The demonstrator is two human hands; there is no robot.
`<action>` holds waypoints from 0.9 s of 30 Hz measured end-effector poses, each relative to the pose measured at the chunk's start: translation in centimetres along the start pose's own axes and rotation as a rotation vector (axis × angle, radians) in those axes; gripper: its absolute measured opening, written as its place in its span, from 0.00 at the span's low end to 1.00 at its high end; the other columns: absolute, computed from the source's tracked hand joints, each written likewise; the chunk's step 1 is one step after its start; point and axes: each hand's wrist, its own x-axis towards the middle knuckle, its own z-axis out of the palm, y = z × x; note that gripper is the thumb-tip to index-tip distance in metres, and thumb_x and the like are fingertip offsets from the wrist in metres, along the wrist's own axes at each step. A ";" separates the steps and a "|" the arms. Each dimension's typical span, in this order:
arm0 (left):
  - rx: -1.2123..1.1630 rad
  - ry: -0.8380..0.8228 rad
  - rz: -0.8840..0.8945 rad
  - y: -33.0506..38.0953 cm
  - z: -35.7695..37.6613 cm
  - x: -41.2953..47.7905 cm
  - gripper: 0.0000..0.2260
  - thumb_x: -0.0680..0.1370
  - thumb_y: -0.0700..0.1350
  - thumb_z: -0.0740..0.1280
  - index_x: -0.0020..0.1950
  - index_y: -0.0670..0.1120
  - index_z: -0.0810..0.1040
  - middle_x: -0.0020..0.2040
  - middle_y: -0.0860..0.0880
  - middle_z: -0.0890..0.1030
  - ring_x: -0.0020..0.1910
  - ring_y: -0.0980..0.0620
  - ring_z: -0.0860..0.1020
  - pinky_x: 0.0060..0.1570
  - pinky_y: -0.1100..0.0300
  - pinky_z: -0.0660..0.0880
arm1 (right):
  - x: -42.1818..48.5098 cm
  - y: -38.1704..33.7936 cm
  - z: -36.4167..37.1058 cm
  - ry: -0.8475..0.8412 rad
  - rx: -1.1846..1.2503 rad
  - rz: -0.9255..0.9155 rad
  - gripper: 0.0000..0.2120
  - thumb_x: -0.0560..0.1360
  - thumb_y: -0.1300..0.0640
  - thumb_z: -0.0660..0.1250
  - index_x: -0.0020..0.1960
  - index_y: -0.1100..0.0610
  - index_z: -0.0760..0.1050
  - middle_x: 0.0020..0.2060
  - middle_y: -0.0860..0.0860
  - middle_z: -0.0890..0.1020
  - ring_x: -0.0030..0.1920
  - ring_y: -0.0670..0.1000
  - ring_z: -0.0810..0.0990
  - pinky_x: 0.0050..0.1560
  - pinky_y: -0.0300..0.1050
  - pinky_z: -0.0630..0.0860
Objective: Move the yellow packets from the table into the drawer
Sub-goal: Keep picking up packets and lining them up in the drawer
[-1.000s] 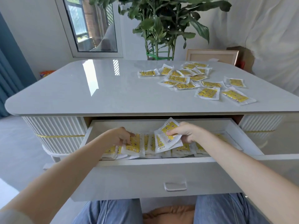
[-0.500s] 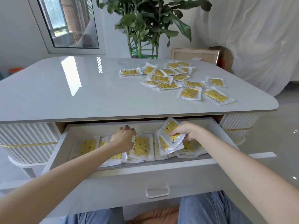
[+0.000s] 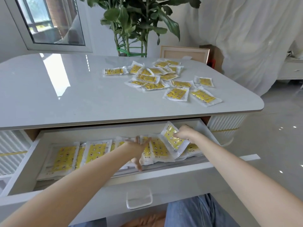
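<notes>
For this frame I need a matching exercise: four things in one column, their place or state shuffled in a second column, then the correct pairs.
Things
1. left hand
2. right hand
3. loose packets
4. plant

Place or state
A. standing behind the table
B. pinching a tilted packet over the drawer
C. lying scattered on the table
D. fingers spread, holding nothing

Pairs: 1-D, 2-B, 3-C, 4-A
</notes>
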 end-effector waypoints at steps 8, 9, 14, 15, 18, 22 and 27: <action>0.030 0.034 -0.051 0.6 -0.1 1.4 0.55 0.69 0.60 0.72 0.73 0.58 0.27 0.76 0.33 0.42 0.76 0.38 0.56 0.70 0.36 0.58 | -0.3 3.1 -1.3 0.086 -0.268 0.033 0.02 0.76 0.63 0.61 0.48 0.61 0.69 0.43 0.54 0.75 0.41 0.54 0.75 0.27 0.39 0.66; 0.033 0.029 -0.060 0.7 0.0 1.7 0.53 0.70 0.63 0.70 0.73 0.58 0.27 0.76 0.34 0.42 0.76 0.38 0.55 0.70 0.36 0.57 | -0.4 3.2 -1.3 0.126 -0.305 0.009 0.03 0.75 0.65 0.61 0.43 0.61 0.68 0.39 0.54 0.74 0.40 0.54 0.75 0.26 0.39 0.65; 0.018 0.056 -0.144 1.2 0.3 2.9 0.42 0.71 0.74 0.52 0.74 0.61 0.31 0.77 0.38 0.40 0.72 0.30 0.60 0.67 0.36 0.63 | -0.6 2.3 -1.1 0.132 -0.384 -0.149 0.11 0.72 0.66 0.66 0.53 0.59 0.77 0.53 0.55 0.79 0.51 0.54 0.79 0.42 0.43 0.76; 0.027 0.054 -0.171 1.6 0.3 2.9 0.41 0.71 0.74 0.50 0.74 0.61 0.31 0.77 0.40 0.39 0.71 0.28 0.60 0.66 0.35 0.64 | -0.4 2.3 -0.8 0.057 -0.401 -0.173 0.21 0.70 0.64 0.69 0.63 0.56 0.76 0.60 0.53 0.77 0.58 0.54 0.78 0.50 0.43 0.77; 0.067 0.063 -0.212 2.8 0.2 2.4 0.40 0.72 0.74 0.50 0.74 0.61 0.31 0.77 0.40 0.41 0.68 0.26 0.62 0.63 0.35 0.68 | -0.6 2.7 0.0 -0.096 -0.507 -0.221 0.35 0.69 0.61 0.73 0.73 0.50 0.66 0.70 0.49 0.71 0.68 0.53 0.72 0.63 0.44 0.73; 0.094 0.079 -0.178 2.7 -0.3 1.6 0.45 0.69 0.74 0.55 0.73 0.62 0.30 0.74 0.37 0.51 0.64 0.29 0.69 0.60 0.39 0.72 | -0.3 3.1 0.4 -0.094 -0.539 -0.258 0.34 0.72 0.64 0.69 0.74 0.50 0.64 0.72 0.51 0.68 0.70 0.54 0.70 0.66 0.45 0.71; 0.100 0.086 -0.112 1.7 -0.9 0.1 0.47 0.68 0.73 0.59 0.74 0.61 0.32 0.76 0.38 0.49 0.62 0.34 0.74 0.57 0.44 0.76 | -2.0 2.4 -1.1 0.003 -0.376 -0.336 0.25 0.75 0.59 0.65 0.70 0.49 0.69 0.67 0.51 0.74 0.60 0.53 0.77 0.58 0.50 0.77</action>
